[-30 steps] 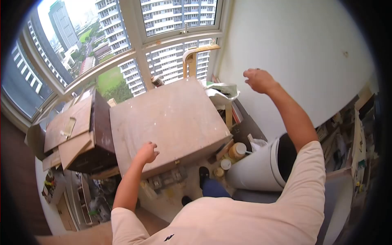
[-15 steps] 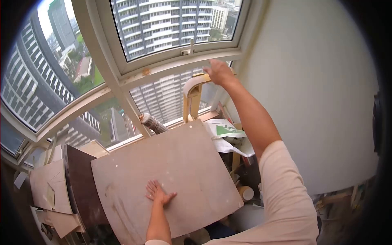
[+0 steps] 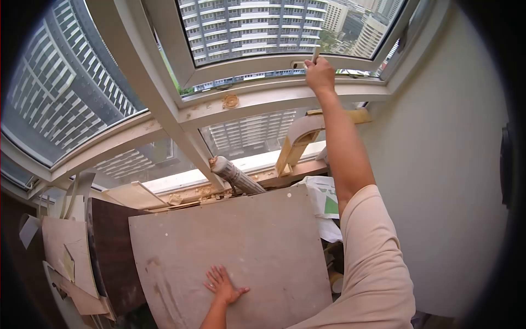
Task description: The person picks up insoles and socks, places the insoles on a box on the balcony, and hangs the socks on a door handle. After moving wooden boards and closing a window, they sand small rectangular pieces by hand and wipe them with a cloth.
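Note:
My right hand [image 3: 321, 75] is closed around the handle [image 3: 316, 54] on the bottom rail of the window sash [image 3: 241, 69]. The sash stands slightly ajar, with a gap of daylight along its lower edge. My left hand [image 3: 223, 285] lies flat with fingers spread on a large brownish board [image 3: 230, 236]. Below my right forearm, a curved wooden piece [image 3: 306, 131] leans at the lower window, partly hidden by the arm.
A cylindrical tube [image 3: 236, 175] leans by the sill near wood shavings [image 3: 205, 192]. A white and green bag [image 3: 324, 200] sits right of the board. Stacked panels [image 3: 112, 241] stand at left, and a plain wall [image 3: 438, 192] rises at right.
My right hand has moved from above the curved wooden piece to the window handle, and the sash has opened slightly. My left hand stays flat on the board. The view has shifted.

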